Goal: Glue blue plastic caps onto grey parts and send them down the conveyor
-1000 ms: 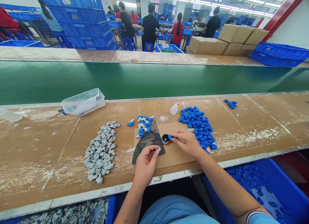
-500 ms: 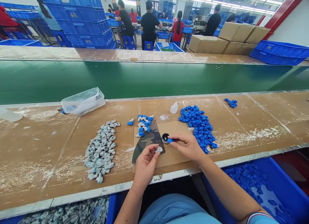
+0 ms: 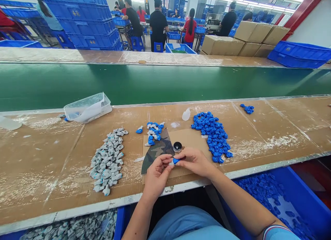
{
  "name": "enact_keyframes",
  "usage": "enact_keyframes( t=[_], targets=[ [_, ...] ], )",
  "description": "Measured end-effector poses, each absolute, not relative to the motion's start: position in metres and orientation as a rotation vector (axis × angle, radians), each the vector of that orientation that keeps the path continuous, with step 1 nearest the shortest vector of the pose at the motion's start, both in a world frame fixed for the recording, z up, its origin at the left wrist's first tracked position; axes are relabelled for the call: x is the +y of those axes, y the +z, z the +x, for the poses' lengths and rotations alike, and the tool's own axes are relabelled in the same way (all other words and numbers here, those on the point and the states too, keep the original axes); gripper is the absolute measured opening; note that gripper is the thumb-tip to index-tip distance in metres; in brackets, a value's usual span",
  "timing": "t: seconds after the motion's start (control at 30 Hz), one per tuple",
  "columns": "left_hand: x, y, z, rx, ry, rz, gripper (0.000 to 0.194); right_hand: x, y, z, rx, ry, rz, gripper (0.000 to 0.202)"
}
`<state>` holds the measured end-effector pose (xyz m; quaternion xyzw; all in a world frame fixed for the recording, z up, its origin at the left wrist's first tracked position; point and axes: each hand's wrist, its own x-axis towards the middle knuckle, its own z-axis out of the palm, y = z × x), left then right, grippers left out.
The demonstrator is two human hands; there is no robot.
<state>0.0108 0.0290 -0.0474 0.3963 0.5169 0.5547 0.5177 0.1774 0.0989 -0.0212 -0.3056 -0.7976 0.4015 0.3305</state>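
Note:
My left hand [image 3: 158, 171] pinches a small grey plastic part [image 3: 171, 163], mostly covered by the fingertips. A small blue plastic part [image 3: 176, 161] is pinched in my right hand [image 3: 197, 161]. The two parts meet between my hands, above the cardboard mat; how far they fit together I cannot tell. Just beyond my fingers stands a small round container [image 3: 177, 147] with a black top. A camouflage-patterned piece [image 3: 157, 152] lies under and left of it. Joined blue-and-grey pieces [image 3: 154, 132] sit at the mat's far left corner.
Grey parts [image 3: 108, 160] are heaped at left, blue parts [image 3: 210, 133] at right. A clear plastic tub [image 3: 88, 108] stands by the green conveyor belt [image 3: 155, 83]. Bins of grey parts [image 3: 74, 226] and blue parts [image 3: 269, 195] are below the table edge. Several people sit or stand beyond.
My right hand has moved left and toward me from beside the round container, bringing the blue part against the grey one. My left hand has stayed nearly in place.

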Motion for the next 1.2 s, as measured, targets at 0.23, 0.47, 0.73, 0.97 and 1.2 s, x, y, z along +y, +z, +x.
enact_keyframes(
  t=[0.23,0.47,0.73,0.97,1.2],
  targets=[
    [0.029,-0.045,0.012,1.189,1.287,0.92,0.029,0.103,-0.017,0.184,-2.285,0.972,-0.701,0.026],
    [0.032,-0.043,0.014,1.217,1.351,0.824,0.029,0.091,-0.035,0.175,-2.028,1.018,-0.807,0.023],
    [0.041,-0.046,0.003,1.368,1.37,0.944,0.031,0.121,-0.022,0.206,-2.148,0.613,-1.032,0.017],
    [0.069,-0.051,-0.033,1.64,1.493,0.974,0.029,0.164,-0.028,0.245,-2.252,-0.176,-1.711,0.017],
    [0.055,-0.049,-0.051,2.074,1.466,1.249,0.023,0.168,-0.038,0.249,-2.315,-0.254,-1.677,0.014]
  ],
)
